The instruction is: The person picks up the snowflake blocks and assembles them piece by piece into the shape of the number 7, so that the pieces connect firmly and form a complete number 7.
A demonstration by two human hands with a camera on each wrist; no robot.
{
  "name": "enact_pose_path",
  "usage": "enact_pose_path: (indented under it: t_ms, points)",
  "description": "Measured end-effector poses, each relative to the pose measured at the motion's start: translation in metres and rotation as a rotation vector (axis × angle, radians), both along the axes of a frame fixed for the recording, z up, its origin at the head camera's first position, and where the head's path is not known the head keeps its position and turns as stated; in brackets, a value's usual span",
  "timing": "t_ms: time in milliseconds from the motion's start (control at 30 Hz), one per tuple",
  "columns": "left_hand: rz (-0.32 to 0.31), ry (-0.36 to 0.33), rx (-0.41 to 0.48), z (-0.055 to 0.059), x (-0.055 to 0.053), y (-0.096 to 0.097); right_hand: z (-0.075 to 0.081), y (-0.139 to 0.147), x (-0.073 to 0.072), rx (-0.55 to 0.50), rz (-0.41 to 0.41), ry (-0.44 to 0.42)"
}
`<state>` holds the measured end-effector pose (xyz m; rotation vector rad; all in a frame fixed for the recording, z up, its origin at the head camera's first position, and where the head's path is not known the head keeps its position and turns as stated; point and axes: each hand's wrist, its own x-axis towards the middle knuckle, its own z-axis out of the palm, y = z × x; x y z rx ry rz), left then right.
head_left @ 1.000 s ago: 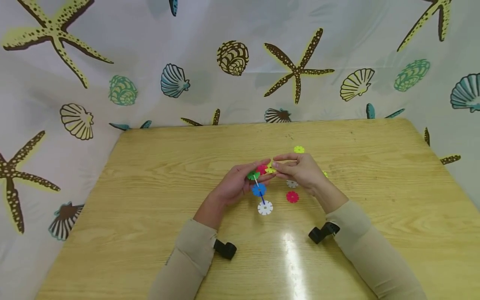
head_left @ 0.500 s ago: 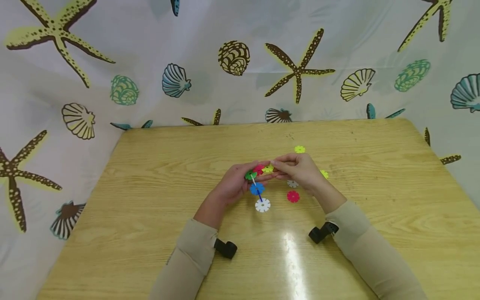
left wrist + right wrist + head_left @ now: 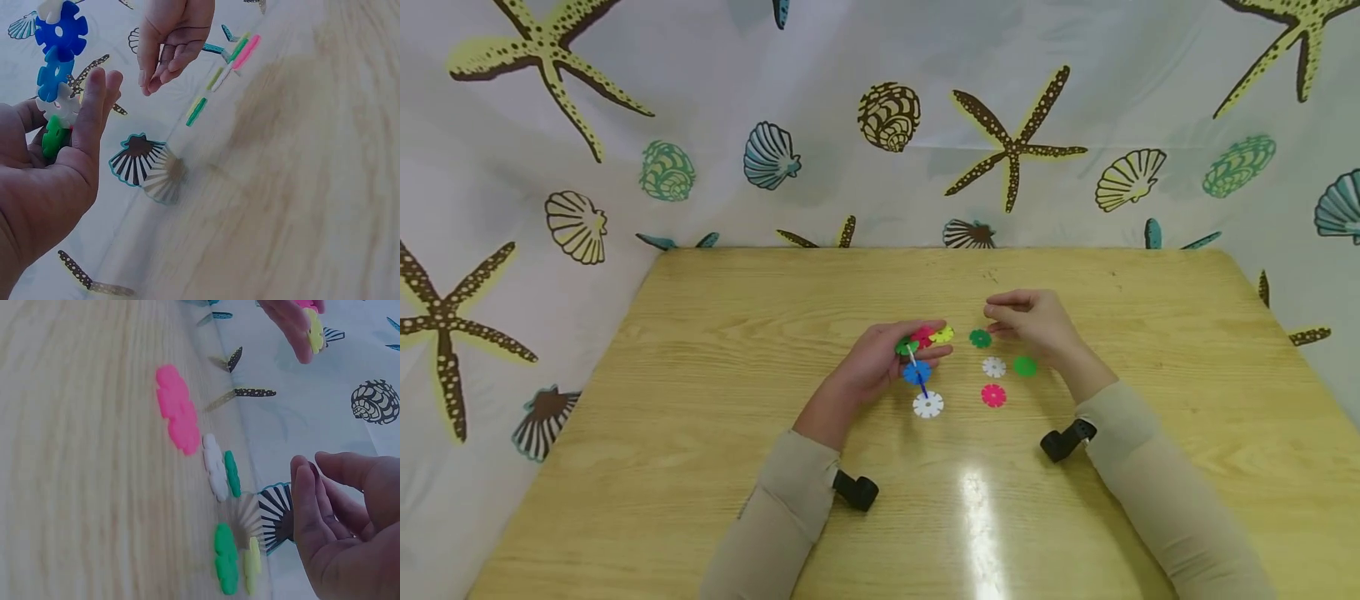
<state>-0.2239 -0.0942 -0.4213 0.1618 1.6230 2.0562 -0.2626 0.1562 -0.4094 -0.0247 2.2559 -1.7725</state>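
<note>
My left hand [image 3: 868, 362] holds a chain of slotted plastic discs, joined edge to edge. From its lower end come a white disc [image 3: 928, 405], a dark blue one seen edge-on, a light blue disc [image 3: 917, 372], another white one and a green disc [image 3: 906, 347]. Past the green, a pink disc [image 3: 922, 337] and a yellow disc [image 3: 942, 333] lie along the fingers. In the left wrist view the blue discs [image 3: 61, 31] rise above the palm. My right hand [image 3: 1037, 325] hovers to the right, fingers loosely bent, with no disc visible in it.
Loose discs lie on the wooden table [image 3: 700, 375] near my right hand: dark green [image 3: 980, 338], white [image 3: 994, 367], bright green [image 3: 1026, 367] and pink [image 3: 993, 395]. A yellow disc [image 3: 252, 565] shows in the right wrist view. A shell-print cloth [image 3: 820, 183] hangs behind the table.
My right hand has left the yellow end of the chain and moved right, uncovering the dark green and bright green loose discs. My left hand still holds the chain. The head view has shifted slightly.
</note>
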Motion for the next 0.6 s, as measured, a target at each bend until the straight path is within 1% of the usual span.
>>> enact_pose_path:
  t_ms: [133,233,367,467,600]
  points:
    - [-0.009,0.001,-0.002,0.001,0.000,0.001,0.002,0.006,-0.003,0.111,0.002,0.072]
    - [-0.006,0.002,-0.004,0.001,0.000,0.000,0.002,0.009,-0.005,0.162,0.012,0.120]
    - [0.000,-0.001,-0.011,0.001,0.000,-0.001,0.003,0.012,-0.008,0.256,0.025,0.181]
    - [-0.011,-0.007,-0.008,0.000,0.000,-0.002,0.004,0.014,-0.011,0.326,0.016,0.203]
    - [-0.020,-0.011,0.001,0.000,0.000,-0.003,0.005,0.017,-0.013,0.377,0.017,0.212]
